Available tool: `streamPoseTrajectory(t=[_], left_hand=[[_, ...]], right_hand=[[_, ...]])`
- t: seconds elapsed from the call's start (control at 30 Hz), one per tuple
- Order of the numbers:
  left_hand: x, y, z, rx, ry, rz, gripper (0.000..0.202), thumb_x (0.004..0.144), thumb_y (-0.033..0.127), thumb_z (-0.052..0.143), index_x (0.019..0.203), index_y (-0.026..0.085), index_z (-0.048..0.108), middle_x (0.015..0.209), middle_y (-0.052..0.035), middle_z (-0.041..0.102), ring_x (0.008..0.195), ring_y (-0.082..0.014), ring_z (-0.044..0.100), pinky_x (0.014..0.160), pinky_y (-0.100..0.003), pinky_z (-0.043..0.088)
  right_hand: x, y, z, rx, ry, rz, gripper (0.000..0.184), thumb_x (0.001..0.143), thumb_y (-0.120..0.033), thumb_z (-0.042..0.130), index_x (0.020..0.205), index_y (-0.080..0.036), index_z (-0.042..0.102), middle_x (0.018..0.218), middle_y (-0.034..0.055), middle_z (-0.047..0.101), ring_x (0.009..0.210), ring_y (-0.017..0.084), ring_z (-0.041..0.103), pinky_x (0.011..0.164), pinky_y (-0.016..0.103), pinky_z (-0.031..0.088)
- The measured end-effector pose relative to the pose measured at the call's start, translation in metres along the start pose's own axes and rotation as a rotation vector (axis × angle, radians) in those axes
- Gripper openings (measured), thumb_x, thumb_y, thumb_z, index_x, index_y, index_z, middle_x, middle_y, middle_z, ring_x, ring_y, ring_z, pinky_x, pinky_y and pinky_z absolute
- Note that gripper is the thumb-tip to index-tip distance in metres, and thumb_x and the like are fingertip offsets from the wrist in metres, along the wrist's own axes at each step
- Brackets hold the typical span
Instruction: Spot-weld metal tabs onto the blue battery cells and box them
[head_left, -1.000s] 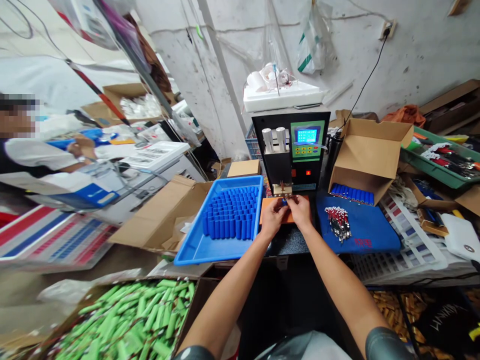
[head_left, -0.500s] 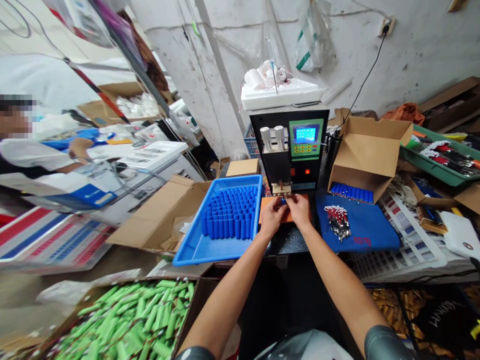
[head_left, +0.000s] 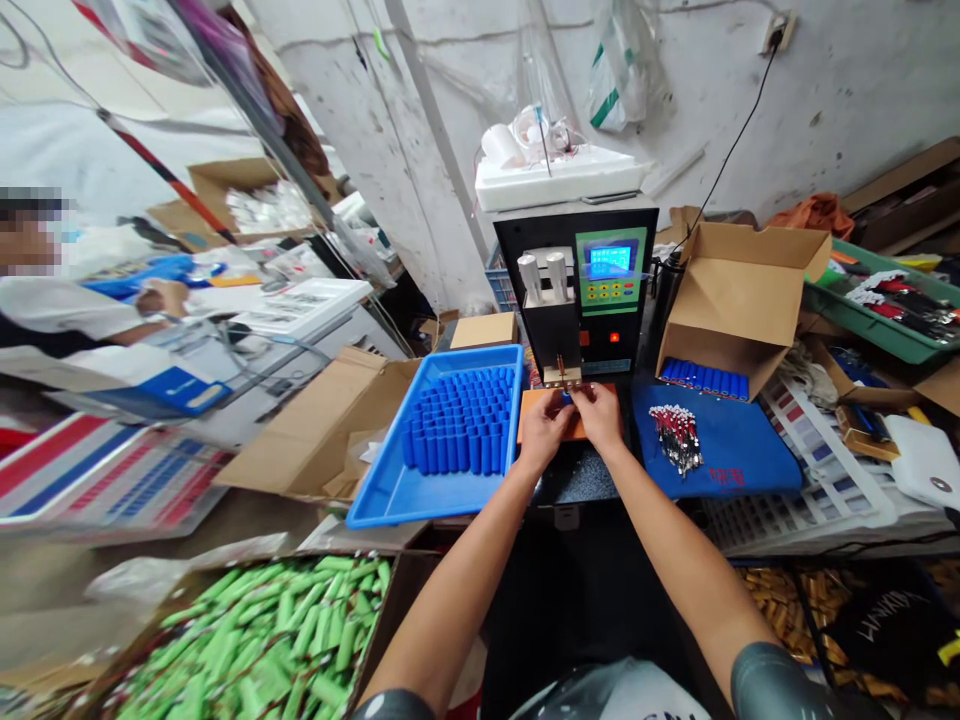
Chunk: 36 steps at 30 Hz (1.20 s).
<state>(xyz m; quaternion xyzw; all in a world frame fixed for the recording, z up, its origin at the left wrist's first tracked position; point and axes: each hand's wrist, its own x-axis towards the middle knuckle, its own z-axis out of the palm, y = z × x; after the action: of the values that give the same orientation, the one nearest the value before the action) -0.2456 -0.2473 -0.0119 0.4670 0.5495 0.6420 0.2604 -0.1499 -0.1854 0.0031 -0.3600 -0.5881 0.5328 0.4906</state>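
Fingers of the left hand point(head_left: 544, 430) and right hand point(head_left: 602, 415) pinch closed on one small blue cylindrical cell point(head_left: 568, 398), held under the one black spot-welding machine point(head_left: 574, 290) above one orange pad point(head_left: 529, 412) on the table point(head_left: 577, 482); the one blue plastic tray point(head_left: 390, 495) alongside holds dozens more, too many to count.

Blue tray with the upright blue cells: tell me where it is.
In the head view, the blue tray sits left of centre, just left of the left hand and the black machine.

Blue cell point(head_left: 568, 398) mostly hidden between the hands point(head_left: 546, 428)
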Motion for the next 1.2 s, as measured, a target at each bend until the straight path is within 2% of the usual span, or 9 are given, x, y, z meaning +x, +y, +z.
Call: streamPoseTrajectory(t=[0.1,0.23,0.37,0.47,0.6,0.73,0.87,1.03,1.2], left_hand=[[0.0,0.001,0.001,0.033,0.01,0.01,0.028,0.08,0.028,0.066,0.105,0.016,0.066,0.103,-0.0083,0.072,0.095,-0.0209,0.068,0.091,-0.036,0.053],[-0.001,0.002,0.001,0.048,0.018,0.012,0.027,0.08,0.027,0.066,0.104,0.016,0.066,0.102,-0.0083,0.072,0.093,-0.0209,0.068,0.089,-0.036,0.054],[-0.003,0.001,0.001,0.053,-0.02,0.003,0.029,0.079,0.027,0.067,0.105,0.016,0.065,0.103,-0.0085,0.07,0.095,-0.0211,0.068,0.09,-0.037,0.054],[-0.008,0.001,-0.002,0.066,0.007,-0.03,0.036,0.075,0.024,0.071,0.108,0.016,0.064,0.108,-0.0097,0.068,0.098,-0.0213,0.066,0.089,-0.036,0.054],[-0.022,0.002,-0.011,0.25,0.108,-0.059,0.044,0.069,0.024,0.076,0.11,0.016,0.065,0.1,-0.0084,0.067,0.078,-0.016,0.064,0.077,-0.032,0.054],[-0.034,0.008,-0.021,0.308,0.105,-0.084,0.045,0.073,0.032,0.075,0.113,0.016,0.064,0.087,-0.0048,0.067,0.065,-0.0125,0.058,0.066,-0.027,0.05],[-0.038,0.014,-0.026,0.358,0.114,-0.128,0.034,0.076,0.035,0.07,0.103,0.014,0.068,0.081,-0.0046,0.069,0.066,-0.0143,0.061,0.066,-0.027,0.049],[-0.037,0.015,-0.022,0.356,0.148,-0.078,0.022,0.081,0.035,0.062,0.087,0.015,0.07,0.082,-0.005,0.071,0.075,-0.0166,0.064,0.072,-0.027,0.049],[-0.034,0.015,-0.016,0.348,0.136,-0.076,0.022,0.083,0.036,0.059,0.082,0.015,0.066,0.07,-0.0012,0.063,0.062,-0.0125,0.056,0.06,-0.023,0.043]], right_hand=[[-0.002,0.003,-0.005,0.047,-0.028,0.031,0.026,0.074,-0.045,0.066,0.077,-0.02,0.065,0.079,0.0049,0.07,0.077,0.022,0.063,0.065,0.029,0.05],[-0.006,0.002,-0.011,0.14,-0.066,0.05,0.026,0.073,-0.045,0.066,0.074,-0.019,0.063,0.073,0.0022,0.065,0.066,0.018,0.06,0.059,0.027,0.048],[-0.007,0.001,-0.014,0.113,-0.081,0.024,0.024,0.072,-0.043,0.066,0.07,-0.019,0.062,0.066,0.0005,0.062,0.061,0.016,0.057,0.06,0.027,0.046],[-0.006,0.002,-0.015,0.121,-0.09,0.035,0.024,0.071,-0.042,0.066,0.068,-0.019,0.061,0.066,0.0006,0.062,0.061,0.017,0.058,0.061,0.028,0.046],[-0.007,0.002,-0.016,0.135,-0.113,0.03,0.024,0.071,-0.043,0.066,0.069,-0.019,0.062,0.067,0.0016,0.064,0.06,0.017,0.058,0.061,0.028,0.046],[-0.008,0.002,-0.017,0.104,-0.123,0.004,0.025,0.072,-0.043,0.066,0.067,-0.019,0.061,0.065,0.0015,0.062,0.061,0.017,0.059,0.061,0.028,0.046],[-0.007,0.005,-0.017,0.104,-0.127,0.009,0.027,0.071,-0.044,0.066,0.066,-0.019,0.059,0.064,0.0011,0.062,0.06,0.017,0.059,0.061,0.028,0.046],[-0.007,0.006,-0.018,0.073,-0.141,0.007,0.027,0.071,-0.045,0.065,0.066,-0.019,0.058,0.063,0.0008,0.062,0.06,0.017,0.06,0.061,0.028,0.046],[-0.007,0.004,-0.023,0.058,-0.157,0.035,0.03,0.073,-0.045,0.064,0.063,-0.019,0.053,0.059,0.0,0.059,0.06,0.017,0.061,0.06,0.027,0.046]])
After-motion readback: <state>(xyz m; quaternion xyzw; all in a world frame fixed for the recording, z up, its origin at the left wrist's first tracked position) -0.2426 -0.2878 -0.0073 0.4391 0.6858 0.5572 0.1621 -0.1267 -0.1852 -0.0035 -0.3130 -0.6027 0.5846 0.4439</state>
